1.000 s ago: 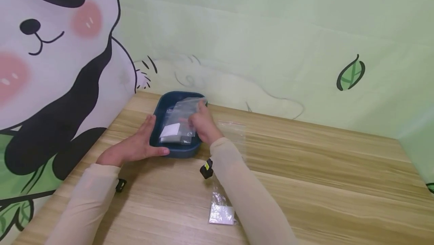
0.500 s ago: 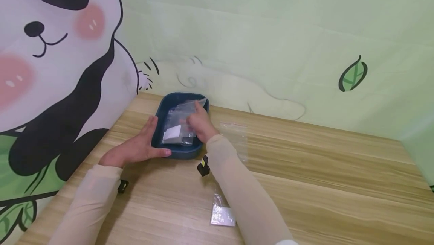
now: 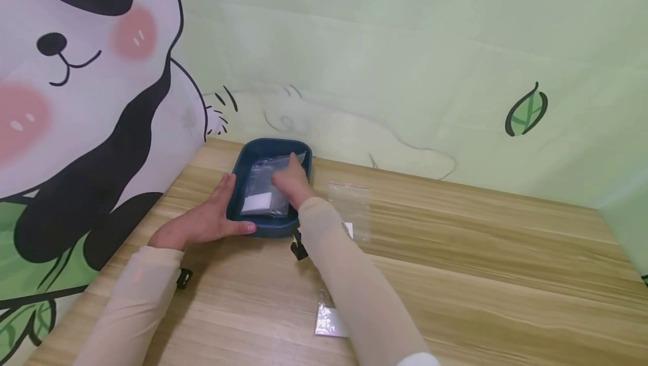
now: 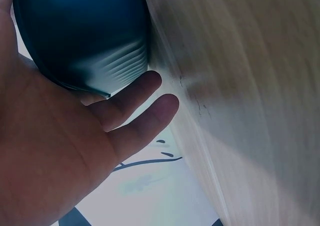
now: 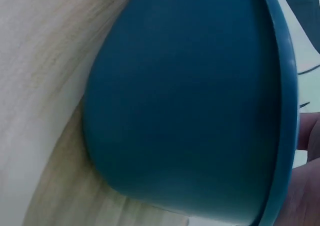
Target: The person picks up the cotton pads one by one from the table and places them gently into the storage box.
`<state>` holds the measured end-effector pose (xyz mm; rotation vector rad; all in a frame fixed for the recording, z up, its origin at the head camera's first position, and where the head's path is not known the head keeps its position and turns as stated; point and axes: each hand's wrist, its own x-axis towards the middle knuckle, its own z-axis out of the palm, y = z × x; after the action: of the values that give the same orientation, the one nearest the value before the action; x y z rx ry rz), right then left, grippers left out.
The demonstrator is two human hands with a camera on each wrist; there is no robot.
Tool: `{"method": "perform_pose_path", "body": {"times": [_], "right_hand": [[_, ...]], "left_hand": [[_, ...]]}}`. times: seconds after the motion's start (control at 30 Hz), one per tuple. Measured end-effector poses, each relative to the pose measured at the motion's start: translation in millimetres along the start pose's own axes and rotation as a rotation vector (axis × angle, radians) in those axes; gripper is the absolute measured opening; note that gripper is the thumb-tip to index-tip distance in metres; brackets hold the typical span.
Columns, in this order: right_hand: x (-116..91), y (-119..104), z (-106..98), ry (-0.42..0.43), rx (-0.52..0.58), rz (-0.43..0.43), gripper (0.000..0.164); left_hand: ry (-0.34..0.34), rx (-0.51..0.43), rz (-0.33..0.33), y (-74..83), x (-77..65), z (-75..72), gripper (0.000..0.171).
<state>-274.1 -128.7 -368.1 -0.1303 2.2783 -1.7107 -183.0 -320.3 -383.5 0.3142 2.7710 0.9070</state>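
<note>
A dark blue plastic bin point(image 3: 268, 231) stands on the table near the wall. Inside it lies a clear zip-lock bag point(image 3: 264, 177) with a white label at its near end. My right hand point(image 3: 292, 180) reaches over the bin's right rim and pinches the upper right part of this bag. In the right wrist view the bin's outer wall point(image 5: 185, 100) covers most of what the fingers do. My left hand point(image 3: 202, 222) rests against the bin's left side with straight fingers, its thumb along the near wall. Two extended fingers point(image 4: 145, 118) show beside the bin in the left wrist view.
Right of the bin, a clear bag point(image 3: 349, 203) lies flat on the wooden table point(image 3: 486, 242). Another clear bag with a white piece point(image 3: 330, 321) lies closer, partly hidden by my right sleeve point(image 3: 359, 281). Behind stands a wall point(image 3: 405, 62) with printed panda and leaf drawings.
The bag in my right hand has gone down deeper and flatter into the bin, and the right hand has moved slightly left with it. My left hand keeps its place on the bin.
</note>
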Motion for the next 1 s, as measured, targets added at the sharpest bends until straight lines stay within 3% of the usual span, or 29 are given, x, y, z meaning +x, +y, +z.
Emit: {"method": "perform_pose_path", "body": {"times": [0.23, 0.6, 0.7, 0.83, 1.0], "right_hand": [[2, -4, 2, 0.047, -0.153, 0.013, 0.087], [5, -7, 0, 0.032, -0.128, -0.04, 0.089], [6, -8, -2, 0.064, -0.139, -0.084, 0.083], [5, -14, -9, 0.143, -0.14, -0.205, 0.067], [-2, -25, -25, 0.156, -0.053, -0.285, 0.056]], "left_hand": [[0.004, 0.006, -0.005, -2.7, 0.6, 0.0, 0.129], [0.007, 0.003, -0.014, -2.6, -0.2, -1.5, 0.13], [0.009, 0.005, -0.013, -2.3, 0.1, 0.1, 0.129], [-0.005, 0.0, -0.023, -0.7, 0.8, 2.9, 0.13], [0.002, 0.006, -0.021, -0.6, 0.2, 1.9, 0.13]]}}
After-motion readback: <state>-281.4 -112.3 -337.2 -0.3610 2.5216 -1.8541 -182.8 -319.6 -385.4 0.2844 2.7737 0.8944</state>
